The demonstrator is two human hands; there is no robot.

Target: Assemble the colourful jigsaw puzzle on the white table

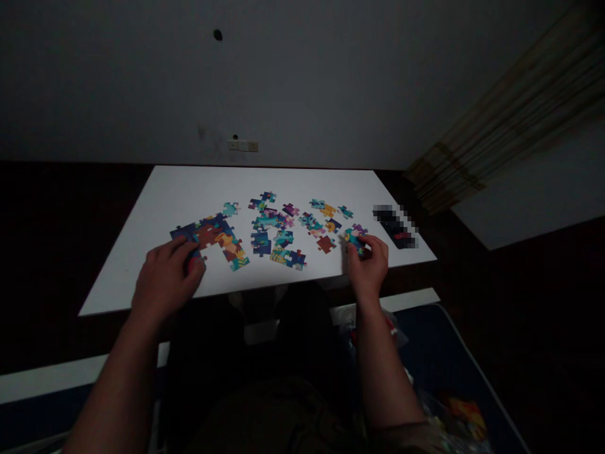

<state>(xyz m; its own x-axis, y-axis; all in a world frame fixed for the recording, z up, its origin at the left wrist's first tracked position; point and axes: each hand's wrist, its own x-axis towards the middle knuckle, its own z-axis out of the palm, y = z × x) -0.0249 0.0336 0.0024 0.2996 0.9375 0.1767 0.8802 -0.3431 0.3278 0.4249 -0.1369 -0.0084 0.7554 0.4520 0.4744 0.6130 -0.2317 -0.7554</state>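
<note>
Some multicolored jigsaw pcs. (352, 236) sit pinched in R hand (370, 265); L hand (166, 272), grip unclear, touches joined blue-brown puzzle section (207, 236). Best slid flat.

The left hand (167, 271) covers the lower left of the joined puzzle section (208, 232) — the part under its fingers is hidden. The right hand (371, 261) hides some of a small puzzle cluster (354, 234); its hold cannot be told. Blocky blurring masks a dark object (396, 228). The right forearm (382, 366) partly hides a plastic bag (396, 329) — the curtain (510, 120) is cut off at the upper right.
</note>
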